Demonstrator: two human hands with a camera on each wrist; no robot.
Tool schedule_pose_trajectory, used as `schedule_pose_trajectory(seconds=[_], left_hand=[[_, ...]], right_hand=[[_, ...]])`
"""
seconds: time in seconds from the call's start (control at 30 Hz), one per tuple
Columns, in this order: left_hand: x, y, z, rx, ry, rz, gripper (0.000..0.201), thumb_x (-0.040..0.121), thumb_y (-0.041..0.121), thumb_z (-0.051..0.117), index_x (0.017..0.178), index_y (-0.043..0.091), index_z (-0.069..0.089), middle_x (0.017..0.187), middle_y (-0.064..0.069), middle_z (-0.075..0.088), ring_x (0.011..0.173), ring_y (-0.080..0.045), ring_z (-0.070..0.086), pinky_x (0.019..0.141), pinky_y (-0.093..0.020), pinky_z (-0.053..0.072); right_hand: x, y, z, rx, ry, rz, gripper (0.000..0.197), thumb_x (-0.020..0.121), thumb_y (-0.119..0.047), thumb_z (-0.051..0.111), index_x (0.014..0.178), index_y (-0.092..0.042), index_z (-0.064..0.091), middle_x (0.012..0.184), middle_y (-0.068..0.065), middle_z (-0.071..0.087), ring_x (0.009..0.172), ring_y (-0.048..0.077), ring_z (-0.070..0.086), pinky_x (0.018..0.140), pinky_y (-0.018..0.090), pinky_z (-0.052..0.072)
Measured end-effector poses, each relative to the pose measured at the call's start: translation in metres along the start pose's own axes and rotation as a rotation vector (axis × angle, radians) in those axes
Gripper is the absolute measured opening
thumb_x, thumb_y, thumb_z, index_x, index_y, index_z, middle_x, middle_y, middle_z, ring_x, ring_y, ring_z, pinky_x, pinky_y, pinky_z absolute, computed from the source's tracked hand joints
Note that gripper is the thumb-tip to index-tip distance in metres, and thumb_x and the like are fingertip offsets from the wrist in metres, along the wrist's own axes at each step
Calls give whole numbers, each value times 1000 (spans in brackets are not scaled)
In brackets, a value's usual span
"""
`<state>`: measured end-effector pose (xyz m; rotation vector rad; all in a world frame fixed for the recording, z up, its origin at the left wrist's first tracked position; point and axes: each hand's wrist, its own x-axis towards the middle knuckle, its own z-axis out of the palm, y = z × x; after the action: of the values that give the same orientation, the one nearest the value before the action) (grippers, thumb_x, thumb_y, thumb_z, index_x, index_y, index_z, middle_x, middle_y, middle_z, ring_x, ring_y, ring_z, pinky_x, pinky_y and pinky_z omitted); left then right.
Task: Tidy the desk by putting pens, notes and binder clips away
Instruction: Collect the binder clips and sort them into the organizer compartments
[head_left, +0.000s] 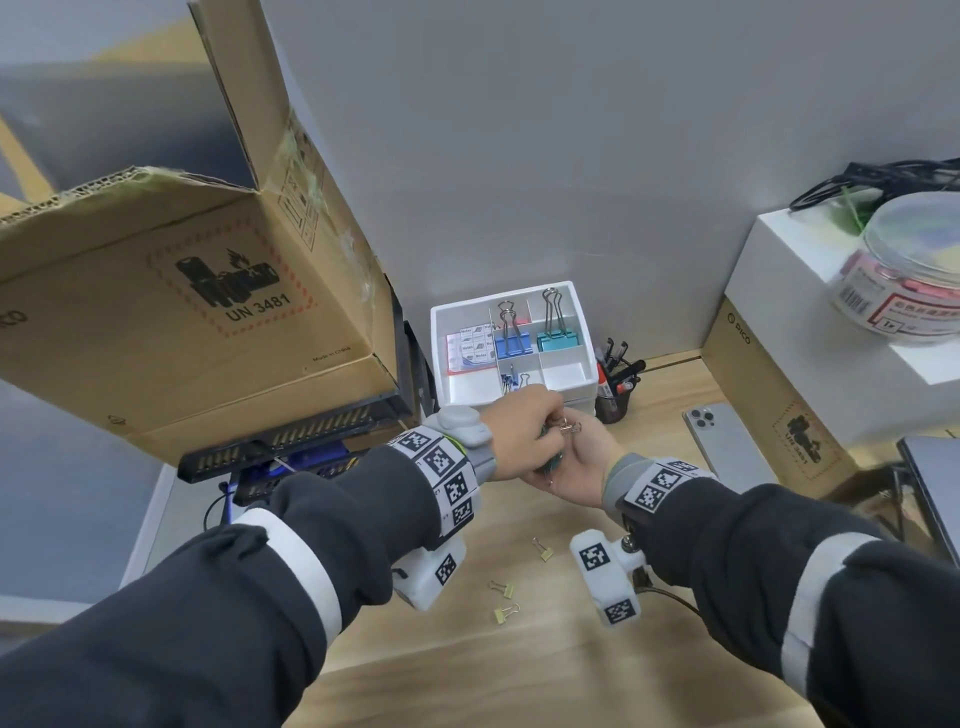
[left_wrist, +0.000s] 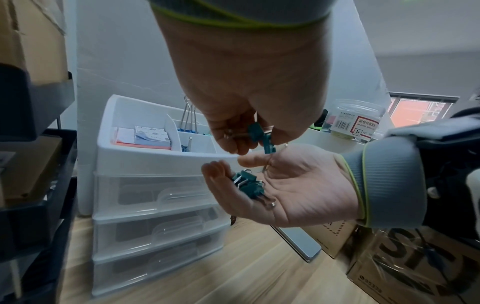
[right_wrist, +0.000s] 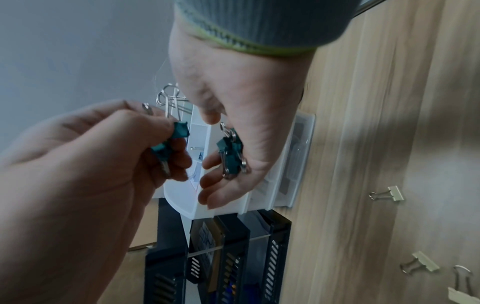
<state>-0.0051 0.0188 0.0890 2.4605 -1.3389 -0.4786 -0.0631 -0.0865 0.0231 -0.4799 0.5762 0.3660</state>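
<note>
My left hand (head_left: 540, 428) pinches a dark green binder clip (left_wrist: 261, 133) just above my right hand (head_left: 576, 462). The right hand lies palm up with loosely cupped fingers, and more dark green binder clips (left_wrist: 248, 186) lie in its palm (right_wrist: 255, 144). Both hands hover at the front edge of a white drawer organizer (head_left: 582, 332). Its top tray holds notes (head_left: 475, 345), blue clips (head_left: 511, 343) and teal clips (head_left: 556, 338). Three small pale yellow clips (head_left: 506, 613) lie on the wooden desk below my wrists.
A black pen cup (head_left: 615, 395) stands right of the organizer, and a phone (head_left: 727, 447) lies face down beyond it. A large cardboard box (head_left: 208, 312) on black trays fills the left. Boxes with a clear jar (head_left: 909, 270) stand at the right.
</note>
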Motion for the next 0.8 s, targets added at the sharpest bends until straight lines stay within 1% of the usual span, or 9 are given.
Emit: schedule_pose_trajectory(seconds=[0.13,0.23,0.3,0.4,0.47,0.53,0.6,0.7,0.8], left_hand=[[4,-2,-2,-63,80,-1,19,85,11,59,101,5,67,98,-10,66,91,-26,60,80,-37,49],[5,-3,-6,-159,157,-20,24,87,10,57,104,12,74,97,-5,72,90,-21,65,80,-33,54],[7,-4,-11,-212,213,-39,25,88,9,56,105,12,74,100,-4,73,92,-19,66,83,-32,55],[11,-14,-19,-238,313,-60,25,87,10,57,108,11,70,105,-2,69,96,-18,63,87,-33,52],[15,-27,-27,-187,356,-82,22,87,11,58,107,11,67,104,-2,65,94,-19,60,86,-33,49],[16,-41,-32,-120,358,-133,19,88,13,57,105,12,63,101,0,60,90,-18,55,82,-32,47],[16,-53,-38,-67,329,-205,19,88,14,55,106,12,60,104,-1,57,91,-19,53,78,-29,42],[17,-69,-42,12,260,-274,26,85,16,55,111,11,57,110,-4,56,96,-22,53,81,-32,43],[23,-78,-40,118,213,-321,31,83,19,55,113,13,55,113,-6,55,101,-25,52,83,-35,45]], right_hand=[[-1,-7,0,93,-19,-37,33,102,-31,43,109,-13,69,98,8,72,90,23,72,77,36,58],[0,-11,3,119,16,-63,35,103,-28,42,100,-10,72,92,9,74,83,23,72,68,33,61],[2,-14,2,112,70,-57,39,104,-34,45,93,-9,73,86,9,74,78,21,70,64,29,59],[4,-20,-1,84,122,-42,43,103,-41,49,77,-11,66,72,4,68,58,13,60,43,19,48],[2,-30,0,46,144,-29,36,102,-39,53,77,-13,56,65,1,59,44,7,50,32,13,36],[-2,-43,2,-29,175,-4,35,101,-39,54,76,-15,51,59,-3,51,38,4,41,29,11,26],[-7,-65,8,-140,217,-4,39,100,-43,54,73,-17,49,57,-3,46,37,4,37,28,11,22],[-10,-109,20,-285,254,17,44,101,-48,47,70,-18,50,59,-3,46,37,6,37,27,14,23],[-13,-156,37,-395,311,-12,36,104,-37,41,77,-15,53,63,0,50,42,7,40,28,14,27]])
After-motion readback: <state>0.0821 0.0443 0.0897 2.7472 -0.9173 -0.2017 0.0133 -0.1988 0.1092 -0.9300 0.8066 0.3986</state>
